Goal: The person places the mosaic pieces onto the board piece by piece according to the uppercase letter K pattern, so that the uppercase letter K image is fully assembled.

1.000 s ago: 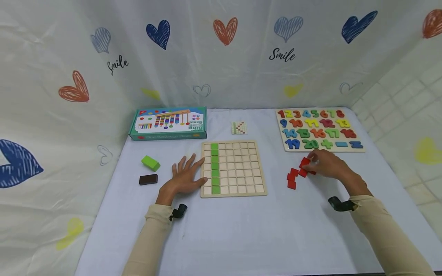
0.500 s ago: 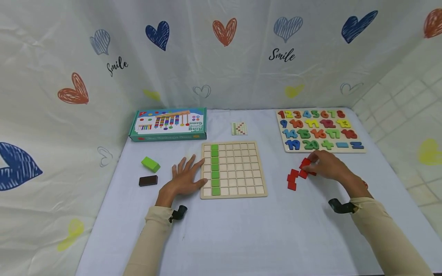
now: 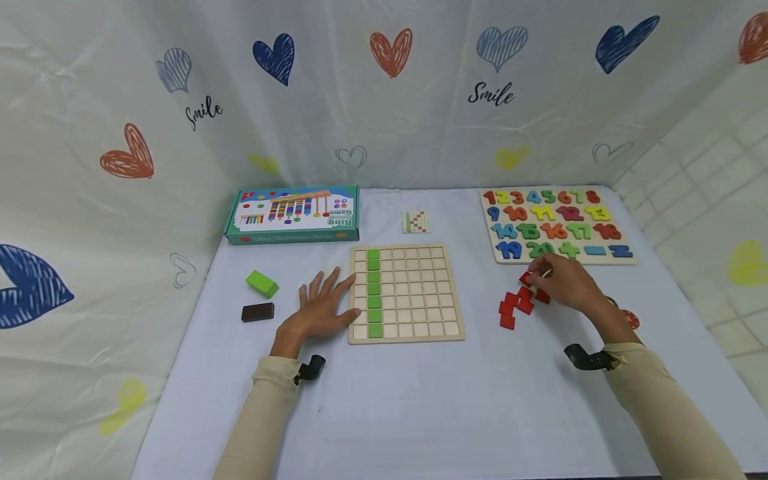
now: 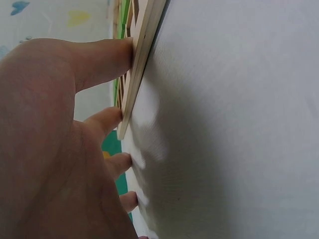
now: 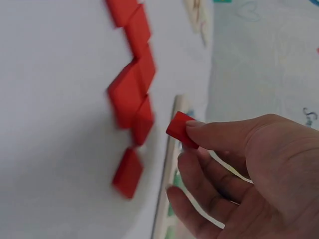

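My left hand lies with straight, spread fingers at the left edge of a wooden grid board; its thumb and forefinger touch the rim. Green tiles fill alternating squares with other green ones in a single column near the board's left side. To the right, my right hand pinches a red tile between thumb and fingertips, raised off the table. Several loose red tiles lie beneath and left of that hand, some touching or overlapping one another.
A green block and a dark brown block lie left of the left hand. Behind the board are a green game box and a small pattern card. A number puzzle board stands just beyond the right hand.
My right hand has picked a red tile up from the loose group and lifted it slightly, uncovering other tiles. The left hand and the grid board have stayed in place.
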A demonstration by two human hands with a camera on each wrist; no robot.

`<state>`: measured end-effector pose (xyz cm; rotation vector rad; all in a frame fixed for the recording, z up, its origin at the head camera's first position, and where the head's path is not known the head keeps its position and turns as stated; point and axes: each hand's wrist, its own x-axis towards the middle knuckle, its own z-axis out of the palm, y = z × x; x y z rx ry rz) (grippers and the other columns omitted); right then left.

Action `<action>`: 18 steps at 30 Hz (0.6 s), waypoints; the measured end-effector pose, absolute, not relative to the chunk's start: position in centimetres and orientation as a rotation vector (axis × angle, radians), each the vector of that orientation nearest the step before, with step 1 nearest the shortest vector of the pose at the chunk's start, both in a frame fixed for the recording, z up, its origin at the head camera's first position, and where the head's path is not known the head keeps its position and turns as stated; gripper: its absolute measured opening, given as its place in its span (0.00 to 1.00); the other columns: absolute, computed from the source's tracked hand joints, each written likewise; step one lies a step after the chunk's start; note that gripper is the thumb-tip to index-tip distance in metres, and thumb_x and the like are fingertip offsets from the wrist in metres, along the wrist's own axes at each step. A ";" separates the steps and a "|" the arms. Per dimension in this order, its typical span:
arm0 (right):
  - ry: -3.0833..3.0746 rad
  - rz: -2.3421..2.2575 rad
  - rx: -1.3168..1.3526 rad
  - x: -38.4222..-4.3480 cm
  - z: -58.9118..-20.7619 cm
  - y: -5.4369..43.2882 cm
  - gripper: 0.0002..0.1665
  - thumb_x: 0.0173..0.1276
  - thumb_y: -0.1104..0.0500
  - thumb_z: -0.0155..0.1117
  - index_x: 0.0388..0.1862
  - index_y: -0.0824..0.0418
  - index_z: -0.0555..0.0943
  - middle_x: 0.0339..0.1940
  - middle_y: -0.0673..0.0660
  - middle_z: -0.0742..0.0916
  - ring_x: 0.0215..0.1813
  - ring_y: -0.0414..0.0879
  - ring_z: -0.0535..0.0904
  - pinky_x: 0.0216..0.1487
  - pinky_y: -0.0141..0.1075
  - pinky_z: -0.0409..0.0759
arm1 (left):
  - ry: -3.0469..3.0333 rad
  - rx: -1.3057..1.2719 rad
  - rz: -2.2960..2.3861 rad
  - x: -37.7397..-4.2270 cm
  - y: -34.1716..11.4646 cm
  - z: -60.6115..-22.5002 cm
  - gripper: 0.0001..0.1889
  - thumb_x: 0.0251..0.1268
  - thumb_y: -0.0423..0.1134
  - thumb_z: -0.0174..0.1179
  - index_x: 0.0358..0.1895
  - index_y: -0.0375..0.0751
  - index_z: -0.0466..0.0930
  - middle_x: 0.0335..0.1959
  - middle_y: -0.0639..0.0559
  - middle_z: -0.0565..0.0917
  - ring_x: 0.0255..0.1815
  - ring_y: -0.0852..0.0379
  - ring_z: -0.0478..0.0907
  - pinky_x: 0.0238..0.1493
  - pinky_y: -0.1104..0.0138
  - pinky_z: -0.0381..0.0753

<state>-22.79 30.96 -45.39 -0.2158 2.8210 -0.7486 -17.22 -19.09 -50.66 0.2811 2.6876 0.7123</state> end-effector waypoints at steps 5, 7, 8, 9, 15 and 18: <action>2.827 -0.847 -0.311 -23.9 -44.0 27.5 0.17 0.77 0.63 0.66 0.60 0.68 0.80 0.52 0.68 0.87 0.53 0.62 0.82 0.46 0.41 0.87 | 2.691 0.271 0.710 -17.2 -19.2 -50.3 0.42 0.77 0.60 0.56 0.88 0.57 0.51 0.90 0.44 0.40 0.88 0.33 0.29 0.78 0.28 0.27; 2.824 -0.872 -0.359 -24.4 -43.7 25.7 0.16 0.77 0.64 0.66 0.61 0.68 0.81 0.52 0.66 0.87 0.53 0.59 0.82 0.49 0.43 0.86 | 2.690 0.272 0.716 -17.2 -19.2 -50.3 0.42 0.77 0.60 0.57 0.88 0.57 0.51 0.90 0.44 0.40 0.88 0.33 0.29 0.78 0.28 0.27; 2.824 -0.879 -0.380 -24.7 -43.7 24.8 0.15 0.77 0.64 0.66 0.60 0.67 0.82 0.51 0.65 0.88 0.52 0.58 0.82 0.49 0.43 0.86 | 2.690 0.274 0.718 -17.2 -19.2 -50.3 0.42 0.77 0.60 0.57 0.88 0.57 0.51 0.90 0.44 0.40 0.88 0.33 0.29 0.78 0.28 0.27; 2.822 -0.884 -0.402 -25.0 -43.7 23.9 0.15 0.77 0.64 0.66 0.59 0.67 0.83 0.51 0.65 0.88 0.51 0.57 0.82 0.49 0.43 0.85 | 2.689 0.276 0.720 -17.2 -19.2 -50.4 0.42 0.77 0.60 0.57 0.88 0.57 0.51 0.90 0.44 0.40 0.88 0.33 0.29 0.78 0.28 0.27; 2.793 -0.912 -0.529 -26.8 -44.3 18.6 0.12 0.76 0.65 0.67 0.54 0.67 0.86 0.48 0.63 0.90 0.47 0.55 0.83 0.45 0.43 0.84 | 2.686 0.268 0.736 -17.2 -19.1 -50.8 0.42 0.77 0.60 0.57 0.88 0.58 0.51 0.90 0.46 0.39 0.88 0.35 0.28 0.79 0.29 0.26; 2.780 -0.926 -0.560 -27.8 -44.9 16.5 0.11 0.76 0.65 0.66 0.54 0.68 0.87 0.48 0.63 0.90 0.49 0.55 0.84 0.47 0.45 0.85 | 2.684 0.267 0.741 -17.2 -19.0 -50.8 0.42 0.76 0.60 0.57 0.88 0.58 0.51 0.90 0.45 0.40 0.88 0.34 0.28 0.78 0.29 0.26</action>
